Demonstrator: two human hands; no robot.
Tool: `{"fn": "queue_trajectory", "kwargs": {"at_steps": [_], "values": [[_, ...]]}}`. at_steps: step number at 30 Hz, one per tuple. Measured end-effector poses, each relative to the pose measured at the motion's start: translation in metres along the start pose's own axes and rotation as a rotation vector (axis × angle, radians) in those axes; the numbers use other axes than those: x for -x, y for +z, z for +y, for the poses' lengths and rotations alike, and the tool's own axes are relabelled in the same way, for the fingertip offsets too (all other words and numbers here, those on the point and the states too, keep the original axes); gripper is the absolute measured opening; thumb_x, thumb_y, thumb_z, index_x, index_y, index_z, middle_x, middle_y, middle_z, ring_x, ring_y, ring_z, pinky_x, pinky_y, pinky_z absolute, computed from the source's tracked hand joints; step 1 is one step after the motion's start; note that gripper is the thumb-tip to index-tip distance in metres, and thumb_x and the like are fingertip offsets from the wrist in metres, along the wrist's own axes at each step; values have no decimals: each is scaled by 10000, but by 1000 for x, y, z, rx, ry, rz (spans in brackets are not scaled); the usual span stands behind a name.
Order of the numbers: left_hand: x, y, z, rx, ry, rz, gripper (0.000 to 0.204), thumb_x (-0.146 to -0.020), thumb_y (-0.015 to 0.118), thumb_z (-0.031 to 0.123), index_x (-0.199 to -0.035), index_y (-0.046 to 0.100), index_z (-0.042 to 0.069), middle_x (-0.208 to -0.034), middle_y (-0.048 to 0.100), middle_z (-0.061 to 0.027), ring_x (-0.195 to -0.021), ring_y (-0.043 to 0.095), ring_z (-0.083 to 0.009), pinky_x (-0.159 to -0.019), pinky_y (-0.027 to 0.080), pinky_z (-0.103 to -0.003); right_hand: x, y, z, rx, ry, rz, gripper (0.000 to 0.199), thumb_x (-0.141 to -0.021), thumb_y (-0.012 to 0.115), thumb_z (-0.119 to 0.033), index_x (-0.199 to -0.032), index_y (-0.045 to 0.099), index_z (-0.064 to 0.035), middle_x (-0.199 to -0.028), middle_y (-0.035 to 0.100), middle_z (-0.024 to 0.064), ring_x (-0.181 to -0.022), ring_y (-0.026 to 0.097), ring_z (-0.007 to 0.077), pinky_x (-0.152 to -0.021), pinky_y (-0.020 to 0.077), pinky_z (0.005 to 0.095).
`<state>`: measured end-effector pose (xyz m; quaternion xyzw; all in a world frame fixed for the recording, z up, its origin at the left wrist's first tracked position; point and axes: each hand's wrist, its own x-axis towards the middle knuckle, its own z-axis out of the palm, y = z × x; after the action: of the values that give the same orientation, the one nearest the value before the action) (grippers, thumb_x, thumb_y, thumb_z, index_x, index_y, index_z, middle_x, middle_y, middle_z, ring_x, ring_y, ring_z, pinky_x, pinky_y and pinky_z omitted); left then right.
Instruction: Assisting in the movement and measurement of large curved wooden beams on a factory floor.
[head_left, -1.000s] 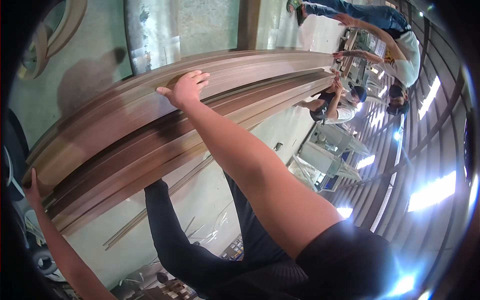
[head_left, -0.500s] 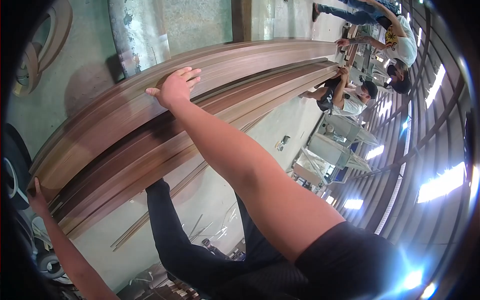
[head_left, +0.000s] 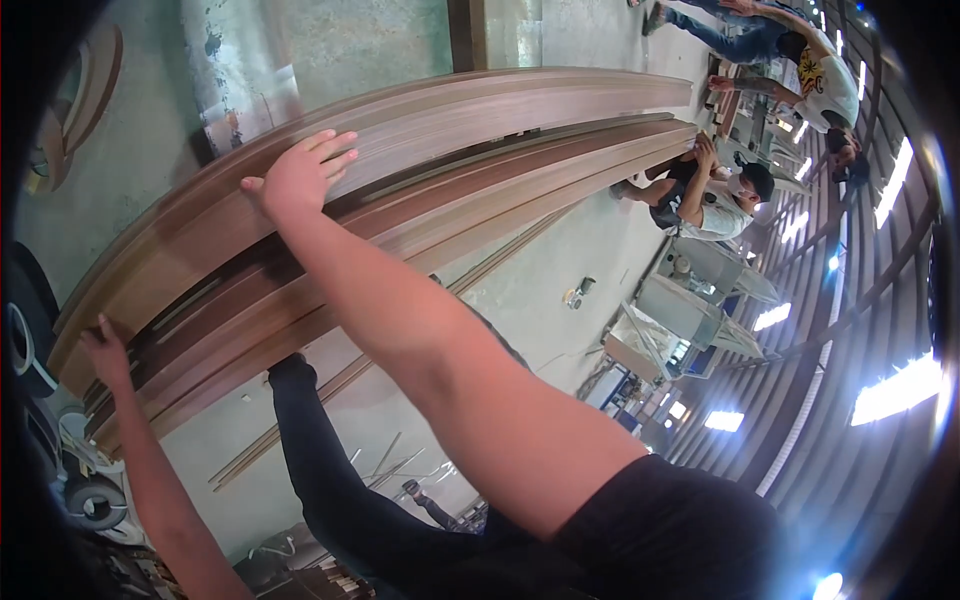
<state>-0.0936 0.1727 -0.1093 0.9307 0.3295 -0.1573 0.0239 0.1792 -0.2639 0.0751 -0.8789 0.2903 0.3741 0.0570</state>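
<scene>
Seeing curved brown pcs point(head_left: 92, 105) far L, partly lost in dark rim. Left hand point(head_left: 108, 362) at L end of wide brown board point(head_left: 480, 103); palm hidden, can't tell if gripping. Right hand point(head_left: 296, 182) open, fingers spread, laid on same board further R. Board runs L to upper R beside narrower boards point(head_left: 520, 168), part-covered by R forearm point(head_left: 400, 310). Trouser leg point(head_left: 325, 450) below, foot hidden. Small obj. on floor point(head_left: 577, 293), can't ID. Crouching co-worker point(head_left: 722, 200) at boards' far end, grip unclear. Standing co-worker point(head_left: 828, 85) upper R, cut by top edge.
</scene>
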Motion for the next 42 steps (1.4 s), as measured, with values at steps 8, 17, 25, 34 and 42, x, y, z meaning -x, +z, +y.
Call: {"fn": "queue_trajectory", "kwargs": {"at_steps": [8,17,25,34,42], "values": [[122,-111,203,373,138,-429,709,-1017,528,511,-1458,471,-42,-1486,482,-274,-1407,437,-405,-1167,348,-416,0,-50,123,-399,-552,8,747,-888,739,-366,-1389,467,116,-1434,470,334,-1313,491,447,-1082,435,455],[261,-201,411,528,299,-605,571,-987,615,408,-1331,600,-47,-1366,591,-274,-1280,572,-393,-1105,433,-433,47,-149,326,-570,-448,21,491,-920,700,-288,-1302,610,7,-1205,672,231,-1104,647,404,-941,530,434],[318,-267,504,258,639,-677,581,-958,629,417,-1322,613,-36,-1289,631,-280,-1233,594,-418,-1065,462,-454,80,-155,443,-629,-377,-100,528,-911,666,-335,-1324,595,-13,-1232,648,254,-1146,613,419,-1002,493,465],[377,-323,524,-214,711,-875,551,-912,648,498,-1256,652,67,-1134,695,-247,-1086,657,-425,-937,528,-490,133,-110,555,-373,-282,-562,587,-962,539,-429,-1471,492,-138,-1584,385,132,-1477,348,316,-1161,382,494],[429,-343,552,-293,762,-949,507,-909,652,496,-1191,659,74,-1039,718,-217,-1022,676,-417,-866,541,-503,126,-140,553,-488,-218,-494,562,-955,516,-358,-1478,492,-155,-1597,371,143,-1465,364,353,-1180,359,493]]}}
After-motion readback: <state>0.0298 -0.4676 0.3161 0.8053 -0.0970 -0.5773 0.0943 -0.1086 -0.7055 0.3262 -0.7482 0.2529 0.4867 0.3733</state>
